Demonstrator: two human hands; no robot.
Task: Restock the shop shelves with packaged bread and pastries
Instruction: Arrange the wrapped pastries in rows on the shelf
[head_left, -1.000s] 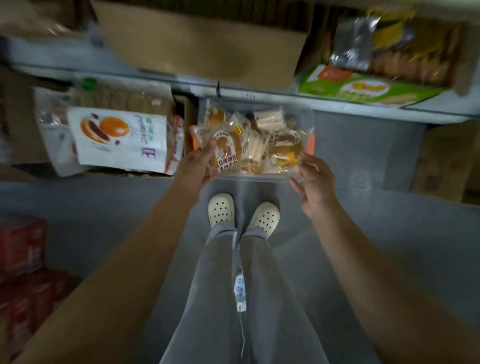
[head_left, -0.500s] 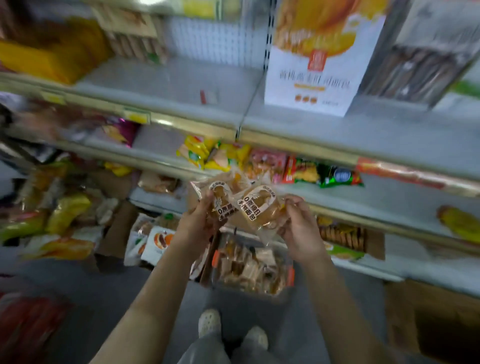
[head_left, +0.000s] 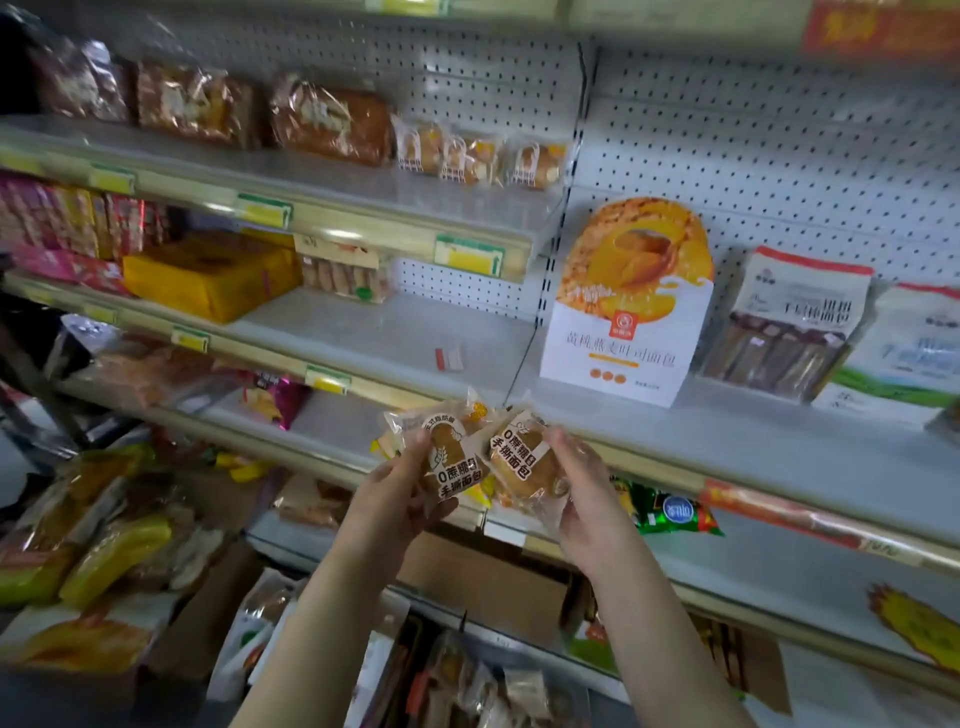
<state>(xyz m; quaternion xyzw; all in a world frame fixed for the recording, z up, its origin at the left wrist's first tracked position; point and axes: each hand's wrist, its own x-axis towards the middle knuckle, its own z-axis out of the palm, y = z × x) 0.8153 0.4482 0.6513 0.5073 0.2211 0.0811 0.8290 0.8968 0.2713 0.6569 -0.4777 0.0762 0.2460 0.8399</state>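
**Item:** two packets of hand-torn bread, a left packet (head_left: 451, 457) and a right packet (head_left: 525, 460). Each is a round bun in clear film with a brown-and-white label.

**Location:** held side by side and touching, in front of the shelf edge at mid height. Neither is shelved yet.

**Grip:** the left hand (head_left: 392, 501) pinches the left packet at its lower edge, thumb on the face. The right hand (head_left: 582, 499) has its fingers curled round the right packet's outer side. Both hands are closed on their packets.

**Handling (judged):** light, soft and easily crushed. The film looks slick and crinkly and may slide under a loose pinch. Hold by the sealed edges or cradle from beneath, and avoid squeezing the bun's middle.

**Surface:** pale, smooth shelf boards with a raised front rail carrying yellow price tags (head_left: 470, 257).
- The middle shelf (head_left: 384, 338) shows a bare stretch between a yellow box (head_left: 208, 275) and a white peach-bread carton (head_left: 628, 312).
- The upper shelf holds similar small wrapped buns (head_left: 467, 153) beside larger loaves (head_left: 332, 122).
- The back is a pegboard panel (head_left: 753, 156).

**Room:** a narrow aisle. Bagged stock is heaped at the left (head_left: 104, 551), a cardboard box (head_left: 483, 584) sits low down, and a clear tub of assorted pastries (head_left: 467, 691) lies below the hands.
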